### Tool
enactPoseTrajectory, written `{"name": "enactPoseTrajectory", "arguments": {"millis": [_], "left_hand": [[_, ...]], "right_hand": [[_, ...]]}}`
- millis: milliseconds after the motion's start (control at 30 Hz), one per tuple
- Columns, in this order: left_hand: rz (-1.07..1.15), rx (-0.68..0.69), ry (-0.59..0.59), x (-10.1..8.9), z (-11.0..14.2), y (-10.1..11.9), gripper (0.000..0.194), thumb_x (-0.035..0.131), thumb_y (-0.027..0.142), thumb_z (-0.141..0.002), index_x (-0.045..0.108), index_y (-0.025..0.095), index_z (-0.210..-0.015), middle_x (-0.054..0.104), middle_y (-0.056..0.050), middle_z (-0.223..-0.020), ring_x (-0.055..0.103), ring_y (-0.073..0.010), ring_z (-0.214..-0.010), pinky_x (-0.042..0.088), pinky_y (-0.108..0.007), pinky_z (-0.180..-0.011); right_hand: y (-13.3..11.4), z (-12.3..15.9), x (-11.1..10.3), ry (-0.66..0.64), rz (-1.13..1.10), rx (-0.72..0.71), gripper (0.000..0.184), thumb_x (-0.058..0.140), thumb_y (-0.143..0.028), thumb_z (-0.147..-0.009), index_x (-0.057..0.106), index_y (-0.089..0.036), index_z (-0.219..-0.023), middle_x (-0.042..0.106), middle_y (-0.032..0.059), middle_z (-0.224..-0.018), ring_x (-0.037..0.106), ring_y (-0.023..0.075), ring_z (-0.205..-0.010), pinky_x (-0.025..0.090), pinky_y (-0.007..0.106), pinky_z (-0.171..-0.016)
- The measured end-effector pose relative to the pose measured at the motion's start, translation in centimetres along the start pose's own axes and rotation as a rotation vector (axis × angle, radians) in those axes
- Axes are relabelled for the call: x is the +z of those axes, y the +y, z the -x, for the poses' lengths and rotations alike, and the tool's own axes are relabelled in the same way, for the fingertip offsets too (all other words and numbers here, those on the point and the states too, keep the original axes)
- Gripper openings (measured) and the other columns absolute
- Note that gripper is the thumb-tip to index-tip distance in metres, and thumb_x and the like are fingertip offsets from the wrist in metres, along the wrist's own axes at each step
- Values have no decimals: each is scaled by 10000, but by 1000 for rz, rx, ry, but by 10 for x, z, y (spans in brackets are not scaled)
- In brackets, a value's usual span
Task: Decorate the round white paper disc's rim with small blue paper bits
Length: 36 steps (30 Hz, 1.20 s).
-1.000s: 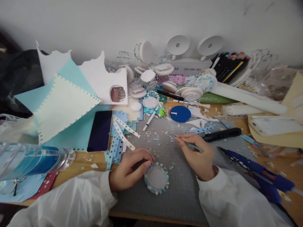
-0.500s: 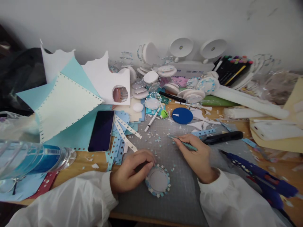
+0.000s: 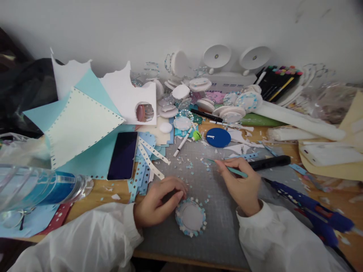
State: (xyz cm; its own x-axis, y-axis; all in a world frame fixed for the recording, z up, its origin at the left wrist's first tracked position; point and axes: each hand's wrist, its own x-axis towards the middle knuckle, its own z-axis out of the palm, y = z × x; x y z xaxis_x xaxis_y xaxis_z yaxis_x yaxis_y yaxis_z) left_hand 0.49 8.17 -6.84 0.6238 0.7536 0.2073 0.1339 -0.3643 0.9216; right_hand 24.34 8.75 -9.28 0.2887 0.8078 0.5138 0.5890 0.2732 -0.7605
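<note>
Pinching one teal tool (image 3: 239, 173) are the right fingers (image 3: 224, 169), left fingers (image 3: 169, 184) loosely curled beside one star-edged disc (image 3: 193, 217).

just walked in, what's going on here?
A person's right hand holds a slim teal tool, pointed toward small paper pieces scattered on a gray mat. The left hand is beside a round piece rimmed with pale blue and white bits; whether they touch is unclear. A blue glue gun lies at the right.
</note>
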Motion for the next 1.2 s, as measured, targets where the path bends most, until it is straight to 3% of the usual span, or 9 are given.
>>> {"name": "enactPoseTrajectory", "arguments": {"millis": [167,400,733,967,1200], "left_hand": [[-6,3,-5,0,0,0,169,437,146,-933,601,133,-893,650,-103,-900,610,-182,-899,482,-300,-819],[0,3,-11,0,1,0,166,438,123,-925,598,121,-882,643,-104,-893,606,-178,-897,478,-293,-820],[-12,3,1,1,-1,-1,174,439,119,-925,603,121,-866,647,-102,-882,608,-175,-892,481,-291,-817],[-11,0,-12,0,-1,0,171,438,119,-925,600,117,-870,641,-103,-878,604,-175,-885,477,-288,-808],[-1,-1,-23,1,1,-2,164,436,127,-927,593,119,-881,643,-109,-890,602,-183,-889,477,-300,-804]], "right_hand": [[2,1,4,-50,85,-104,138,707,-237,-788,603,-204,-704,651,-11,-675,609,139,-625,493,255,-622],[1,3,10,-74,96,-89,139,691,-255,-802,600,-205,-709,652,-7,-678,611,139,-623,497,252,-619],[-5,0,4,-5,-158,185,196,712,-301,-778,579,-198,-677,620,-5,-656,590,141,-544,488,276,-543],[2,3,10,-90,-10,-12,154,683,-266,-803,568,-206,-720,629,1,-699,603,152,-669,494,273,-636],[-1,5,11,-131,41,-17,146,664,-276,-821,585,-203,-723,626,-4,-673,595,142,-631,488,264,-621]]}}
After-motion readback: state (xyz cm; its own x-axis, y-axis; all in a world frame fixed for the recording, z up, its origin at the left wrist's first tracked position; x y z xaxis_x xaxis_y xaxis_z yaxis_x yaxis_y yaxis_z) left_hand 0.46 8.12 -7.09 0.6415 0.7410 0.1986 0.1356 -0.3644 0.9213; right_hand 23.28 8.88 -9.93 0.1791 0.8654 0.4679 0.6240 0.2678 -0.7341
